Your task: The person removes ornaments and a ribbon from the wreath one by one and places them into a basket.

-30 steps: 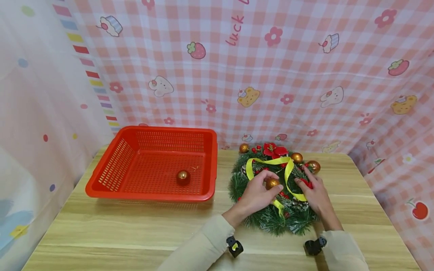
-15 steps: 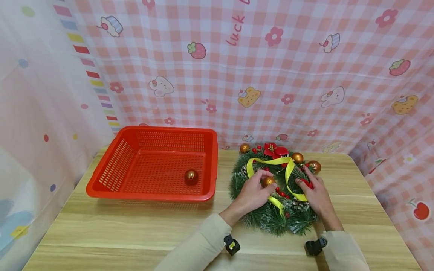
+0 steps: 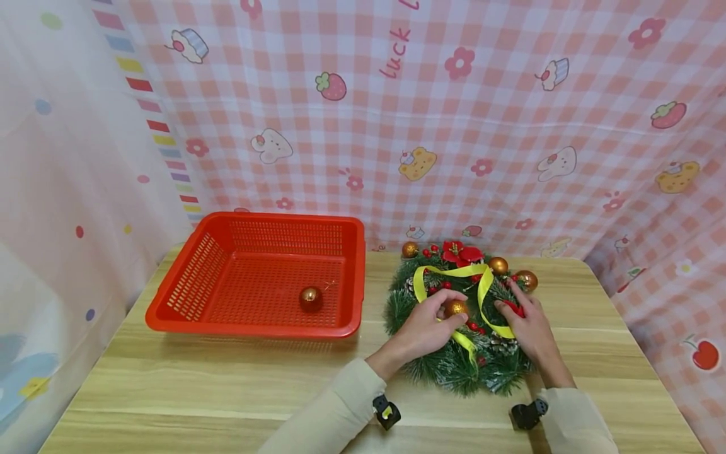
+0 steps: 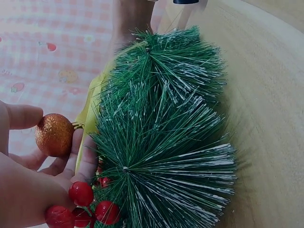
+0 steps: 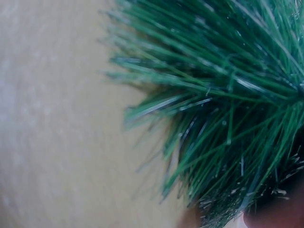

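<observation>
On the right of the table lies a green wreath with red berries, pine cones and a yellow ribbon. My left hand pinches a glittery gold bauble over the wreath's middle. In the left wrist view that bauble sits between thumb and fingers, its cap toward the ribbon. My right hand rests on the wreath's right side, by a red piece; its fingertips are partly hidden. The right wrist view shows mostly blurred green needles.
A red plastic basket stands left of the wreath, with a shiny gold bauble inside. More gold baubles and a red flower sit along the wreath's far edge. A checked cloth hangs behind the table.
The left hand has shifted slightly left and back right with its bauble. In the basket the loose bauble has rolled right, then back left. My right hand has stayed put.
</observation>
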Motion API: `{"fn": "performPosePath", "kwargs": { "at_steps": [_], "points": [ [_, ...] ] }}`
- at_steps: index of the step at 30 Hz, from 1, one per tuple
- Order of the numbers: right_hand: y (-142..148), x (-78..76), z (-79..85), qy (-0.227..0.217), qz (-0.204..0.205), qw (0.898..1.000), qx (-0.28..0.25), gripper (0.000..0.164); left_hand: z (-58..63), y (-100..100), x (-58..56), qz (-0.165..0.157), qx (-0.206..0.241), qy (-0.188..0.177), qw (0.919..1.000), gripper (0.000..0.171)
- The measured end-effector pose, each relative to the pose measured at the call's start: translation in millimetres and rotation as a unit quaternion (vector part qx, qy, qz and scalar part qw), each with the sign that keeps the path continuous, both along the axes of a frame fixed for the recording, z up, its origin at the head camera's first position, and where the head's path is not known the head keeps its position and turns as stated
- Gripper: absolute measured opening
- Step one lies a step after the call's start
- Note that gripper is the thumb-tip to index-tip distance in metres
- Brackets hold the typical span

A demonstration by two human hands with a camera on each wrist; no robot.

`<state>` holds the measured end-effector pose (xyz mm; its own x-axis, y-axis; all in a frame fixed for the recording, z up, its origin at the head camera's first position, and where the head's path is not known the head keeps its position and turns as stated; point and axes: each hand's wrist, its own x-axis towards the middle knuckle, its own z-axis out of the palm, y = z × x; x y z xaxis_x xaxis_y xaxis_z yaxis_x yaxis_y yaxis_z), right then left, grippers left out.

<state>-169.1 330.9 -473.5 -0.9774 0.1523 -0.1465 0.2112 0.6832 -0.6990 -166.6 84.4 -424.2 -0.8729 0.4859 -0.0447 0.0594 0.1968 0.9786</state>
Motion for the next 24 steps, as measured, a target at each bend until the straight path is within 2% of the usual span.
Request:
{"fn": "performPosePath", "kwargs": {
  "at_steps": [13,24],
  "points": [
    [0.2,-0.2,-0.3,-0.004,0.005,1.0,-0.01,0.076,2.3,-4.7,1.8,0.001,0.018,0.0,0.9998,0.027],
    [1.5,0.0,0.5,-0.011,0.005,1.0,0.001,0.078,5.8,-9.6,2.3,0.001,0.028,0.003,0.9996,0.027]
  ]
}}
